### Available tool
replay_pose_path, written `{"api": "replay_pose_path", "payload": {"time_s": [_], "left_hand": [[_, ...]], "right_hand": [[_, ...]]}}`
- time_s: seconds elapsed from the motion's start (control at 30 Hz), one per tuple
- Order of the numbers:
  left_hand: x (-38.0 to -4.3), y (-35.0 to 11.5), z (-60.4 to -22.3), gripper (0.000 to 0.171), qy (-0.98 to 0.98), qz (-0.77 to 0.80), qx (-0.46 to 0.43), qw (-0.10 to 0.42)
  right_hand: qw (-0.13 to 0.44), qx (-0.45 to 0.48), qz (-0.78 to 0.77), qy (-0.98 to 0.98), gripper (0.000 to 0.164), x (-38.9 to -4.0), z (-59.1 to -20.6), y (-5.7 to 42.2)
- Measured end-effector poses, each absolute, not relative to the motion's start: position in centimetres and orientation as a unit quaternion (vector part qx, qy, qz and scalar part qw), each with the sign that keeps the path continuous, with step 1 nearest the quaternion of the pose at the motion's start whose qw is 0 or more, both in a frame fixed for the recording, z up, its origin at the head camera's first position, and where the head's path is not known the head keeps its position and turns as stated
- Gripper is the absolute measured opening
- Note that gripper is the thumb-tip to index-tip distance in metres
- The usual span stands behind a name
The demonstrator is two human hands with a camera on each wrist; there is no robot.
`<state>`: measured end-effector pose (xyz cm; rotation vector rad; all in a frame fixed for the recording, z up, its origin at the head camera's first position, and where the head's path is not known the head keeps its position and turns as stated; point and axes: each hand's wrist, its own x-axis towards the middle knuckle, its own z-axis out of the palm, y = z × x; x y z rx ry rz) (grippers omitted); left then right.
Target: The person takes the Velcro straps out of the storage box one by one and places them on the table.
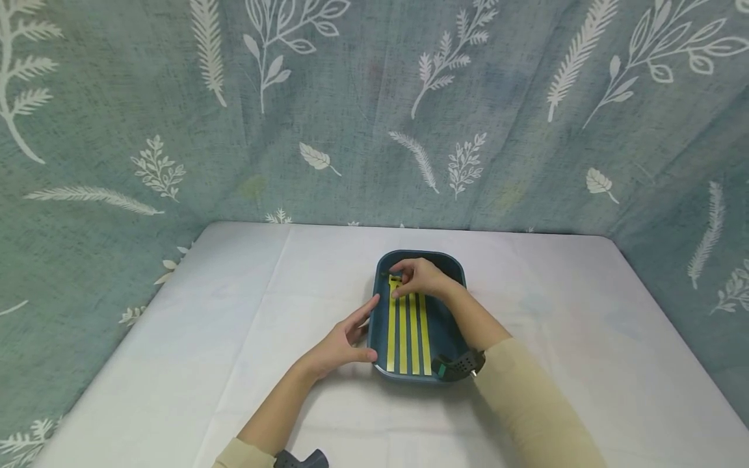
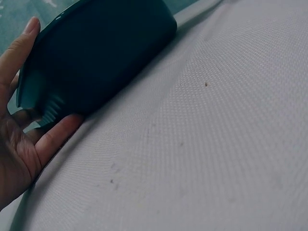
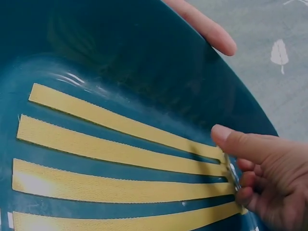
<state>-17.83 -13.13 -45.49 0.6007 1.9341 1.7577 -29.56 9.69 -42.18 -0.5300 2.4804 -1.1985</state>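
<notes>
A dark teal tray (image 1: 447, 325) sits on the table, with several flat yellow strips (image 1: 414, 331) lying lengthwise side by side on its floor. My left hand (image 1: 339, 344) is at the tray's left side, thumb and forefinger spread along the outer wall; in the left wrist view a straight finger reaches the rim. Over the strips' far ends is my right hand (image 1: 424, 276), its thumb and forefinger apart. The right wrist view has the thumb (image 3: 240, 142) by the strip ends, the other fingers bent around a shiny edge there.
A white cloth covers the table (image 1: 281, 299) around the tray. Behind it hangs a grey-green curtain (image 1: 363, 117) with white leaf prints. Dark bands (image 1: 459, 365) are on both wrists, and the right one overlaps the tray's near right corner.
</notes>
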Motion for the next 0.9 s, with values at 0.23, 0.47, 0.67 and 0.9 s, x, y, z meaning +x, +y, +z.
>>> {"api": "replay_pose_path", "payload": {"time_s": [0.23, 0.47, 0.67, 0.9], "left_hand": [[-17.9, -13.2, -45.5, 0.098, 0.699, 0.641, 0.220, 0.227], [-17.8, -13.1, -45.7, 0.097, 0.701, 0.639, 0.215, 0.231], [-17.8, -13.1, -45.6, 0.098, 0.699, 0.642, 0.214, 0.232], [-17.8, -13.1, -45.4, 0.097, 0.697, 0.642, 0.219, 0.235]], "right_hand": [[0.148, -0.187, -0.347, 0.907, 0.061, -29.7, -42.4, 9.2], [0.136, -0.198, -0.299, 0.924, 0.061, -29.2, -42.4, 8.7], [0.137, -0.211, -0.301, 0.920, 0.049, -29.1, -42.5, 8.5], [0.143, -0.227, -0.322, 0.908, 0.024, -29.2, -42.6, 8.4]]}}
